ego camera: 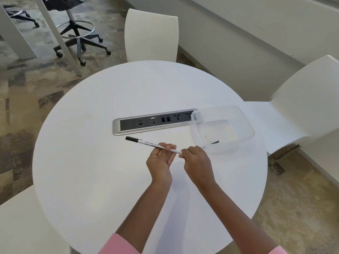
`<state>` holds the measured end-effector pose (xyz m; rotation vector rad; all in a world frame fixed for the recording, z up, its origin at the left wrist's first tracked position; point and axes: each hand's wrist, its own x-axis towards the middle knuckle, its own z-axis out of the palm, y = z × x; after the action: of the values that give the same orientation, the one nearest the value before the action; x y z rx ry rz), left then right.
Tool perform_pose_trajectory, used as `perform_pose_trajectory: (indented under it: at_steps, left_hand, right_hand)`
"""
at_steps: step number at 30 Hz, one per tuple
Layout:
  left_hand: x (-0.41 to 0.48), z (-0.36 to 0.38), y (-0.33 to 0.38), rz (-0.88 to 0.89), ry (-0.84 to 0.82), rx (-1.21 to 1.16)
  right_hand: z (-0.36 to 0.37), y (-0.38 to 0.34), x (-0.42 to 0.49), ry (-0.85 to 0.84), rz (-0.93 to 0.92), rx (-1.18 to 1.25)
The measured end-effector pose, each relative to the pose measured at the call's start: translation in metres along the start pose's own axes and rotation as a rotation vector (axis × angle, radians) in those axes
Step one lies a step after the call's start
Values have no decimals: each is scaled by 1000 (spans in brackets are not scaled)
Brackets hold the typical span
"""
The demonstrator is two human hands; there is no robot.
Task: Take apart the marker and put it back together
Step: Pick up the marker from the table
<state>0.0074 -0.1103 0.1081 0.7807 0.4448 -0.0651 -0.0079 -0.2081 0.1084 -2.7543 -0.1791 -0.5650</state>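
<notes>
marker: thin white barrel with dark print, black cap on the left end; held in the air just above the table, in front of the person, near the middle; lies roughly level, cap end pointing left and slightly away, other end toward the right hand
left hand: palm up under the barrel; fingers curled over the top of the barrel around its right half; grips the marker
right hand: back of hand toward the camera; fingertips closed on the bare right end of the barrel, pinching it; exact hold partly hidden by the knuckles
hands: close together, not touching; only a short bit of barrel shows between them
container: clear plastic tub, open top, on the table right of the hands, just beside the right hand
black piece: small and dark, lying on the container floor at its near side; can't tell what it is
power strip: silver frame, dark socket panel, set in the table beyond the marker; its right end sits under the container's far left corner
sleeves: pink, at the bottom edge
chairs: white; one at the far side, one at the right
stool: black, wheeled, on the carpet top left
</notes>
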Motion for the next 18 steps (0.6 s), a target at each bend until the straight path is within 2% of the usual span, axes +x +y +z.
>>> perform_pose_trajectory:
  at_steps: [3, 5, 8, 10, 12, 15, 18]
  left_hand:
    - [-2, 7, 0, -23, 85, -83]
    - [0, 9, 4, -44, 89, -101]
    - [3, 8, 9, -85, 47, -126]
    - [4, 7, 12, -120, 8, -141]
    - [3, 8, 11, -163, -19, -124]
    - [-1, 5, 10, -273, -86, 24]
    - [-7, -6, 18, -384, -233, 414]
  right_hand:
    - [1, 5, 3, 48, -100, -54]
    - [0, 5, 7, -38, -7, 48]
    - [-3, 5, 13, -208, 372, 567]
    - [-5, 5, 15, -179, 587, 944]
    - [-7, 4, 12, -145, 706, 1240]
    - [-8, 2, 9, -113, 773, 1429]
    - [-10, 3, 12, -41, 789, 1379]
